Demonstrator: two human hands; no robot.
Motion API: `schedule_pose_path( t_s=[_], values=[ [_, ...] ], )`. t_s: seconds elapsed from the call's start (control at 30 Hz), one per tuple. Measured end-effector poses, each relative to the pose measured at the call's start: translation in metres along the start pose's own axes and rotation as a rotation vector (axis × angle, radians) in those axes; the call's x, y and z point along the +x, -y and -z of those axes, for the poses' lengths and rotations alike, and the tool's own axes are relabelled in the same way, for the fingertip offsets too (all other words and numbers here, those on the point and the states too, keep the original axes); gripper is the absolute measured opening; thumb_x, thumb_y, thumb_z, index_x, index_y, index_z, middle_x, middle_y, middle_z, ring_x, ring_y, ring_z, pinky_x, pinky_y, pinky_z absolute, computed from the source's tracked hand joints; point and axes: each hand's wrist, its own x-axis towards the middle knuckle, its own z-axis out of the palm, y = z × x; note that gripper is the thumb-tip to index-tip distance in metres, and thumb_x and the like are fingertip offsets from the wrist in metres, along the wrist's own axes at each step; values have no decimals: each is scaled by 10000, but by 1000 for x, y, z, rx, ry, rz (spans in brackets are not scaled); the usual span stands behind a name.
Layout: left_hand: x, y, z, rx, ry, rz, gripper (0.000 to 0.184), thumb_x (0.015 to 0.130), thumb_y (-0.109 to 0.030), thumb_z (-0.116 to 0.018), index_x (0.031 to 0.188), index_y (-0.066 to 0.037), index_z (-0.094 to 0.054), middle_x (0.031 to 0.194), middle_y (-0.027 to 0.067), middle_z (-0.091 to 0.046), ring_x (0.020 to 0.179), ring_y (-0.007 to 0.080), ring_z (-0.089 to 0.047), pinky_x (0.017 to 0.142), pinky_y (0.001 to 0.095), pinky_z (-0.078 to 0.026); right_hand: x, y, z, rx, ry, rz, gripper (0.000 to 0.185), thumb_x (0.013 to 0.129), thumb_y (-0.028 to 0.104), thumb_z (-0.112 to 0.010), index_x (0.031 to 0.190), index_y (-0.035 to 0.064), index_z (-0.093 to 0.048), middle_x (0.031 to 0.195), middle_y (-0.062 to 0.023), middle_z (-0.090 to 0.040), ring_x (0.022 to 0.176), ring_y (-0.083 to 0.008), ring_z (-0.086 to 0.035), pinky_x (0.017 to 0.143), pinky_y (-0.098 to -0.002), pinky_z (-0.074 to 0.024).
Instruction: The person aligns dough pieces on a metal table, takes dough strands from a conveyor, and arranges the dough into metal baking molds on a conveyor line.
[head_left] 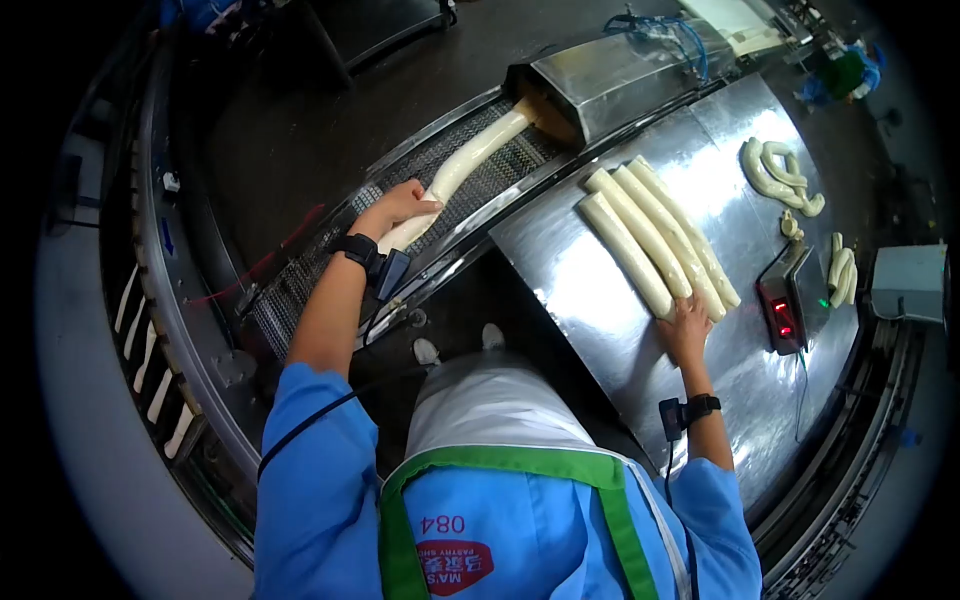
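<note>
On the mesh conveyor (pixel 515 170) a long pale dough roll (pixel 470 157) comes out of a metal housing. My left hand (pixel 405 207) lies over the near part of this roll, thumb and fingers bent around it. Several pale dough rolls (pixel 640 235) lie side by side on the metal table (pixel 560 290). The fingers of my right hand (pixel 688 325) are on the near ends of these rolls, spread a little and partly hidden by the dough.
Coiled dough pieces (pixel 770 180), smaller pieces (pixel 843 270) and a scale with red digits (pixel 780 310) are on the table's right side. The metal housing (pixel 620 75) stands over the conveyor. Another line with dough strips (pixel 155 385) runs at the left. A person (pixel 845 75) is at the far right.
</note>
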Motion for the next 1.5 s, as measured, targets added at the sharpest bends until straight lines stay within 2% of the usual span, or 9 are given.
schedule_pose_path(
  t_s=[0.13,0.33,0.43,0.53,0.73,0.9,1.27,1.4,1.5],
  values=[
    [-9,13,4,-26,73,11,377,586,-303,-723,707,-65,-457,668,50,-481,641,149,-461,550,280,-375,2,3,-1,-20,5,-24,493,583,211,-691,1008,84,-478,1241,-200,-324,1112,-360,-348,849,-495,-311],
    [-19,30,-3,416,81,61,614,589,-365,-684,1012,37,-495,975,226,-542,886,315,-542,778,370,-403,5,7,-4,-73,-33,-42,489,598,238,-675,1013,79,-473,1239,-195,-332,1111,-355,-351,850,-496,-308],
    [-30,46,5,284,139,16,543,601,-319,-684,985,17,-498,931,183,-561,846,276,-555,745,352,-416,6,11,-1,-65,-21,-47,477,609,245,-668,1011,76,-474,1241,-194,-331,1113,-357,-346,855,-498,-303],
    [-51,33,34,-507,244,98,369,685,-162,-632,969,3,-463,819,87,-545,762,138,-538,663,260,-439,6,9,3,-59,27,-29,501,618,249,-665,1051,88,-469,1252,-174,-327,1115,-352,-342,863,-499,-296],
    [-81,-4,74,-1118,175,-67,218,841,-195,-499,962,-25,-435,901,133,-541,800,175,-552,754,267,-442,3,-16,-1,-16,199,-11,594,600,291,-699,1126,137,-472,1289,-131,-285,1142,-341,-314,872,-508,-292],
    [-70,23,59,-1162,115,-120,174,805,-172,-558,875,-86,-424,818,12,-450,789,107,-460,711,242,-396,19,-6,-10,-41,146,-1,560,597,310,-700,1094,141,-505,1292,-166,-277,1120,-364,-333,870,-502,-307],
    [-87,-18,76,-1263,-177,-351,180,793,-160,-567,889,-108,-423,825,20,-489,780,98,-495,694,263,-445,24,2,-2,-124,153,-9,564,600,341,-682,1076,107,-493,1195,-246,-361,1051,-386,-398,835,-444,-364],
    [-107,-45,89,-1250,-243,-387,204,772,-76,-546,914,-93,-401,881,39,-480,790,137,-513,698,294,-464,24,-24,-16,-32,175,199,649,561,320,-716,1099,60,-465,1179,-259,-369,1008,-400,-419,829,-468,-362],
    [-104,-25,100,-1320,-310,-561,230,748,-33,-531,921,-92,-391,872,31,-453,810,131,-487,726,299,-448,19,-21,-19,-134,219,207,752,508,353,-742,1133,47,-456,1239,-277,-306,1109,-428,-336,882,-483,-331]
  ],
)
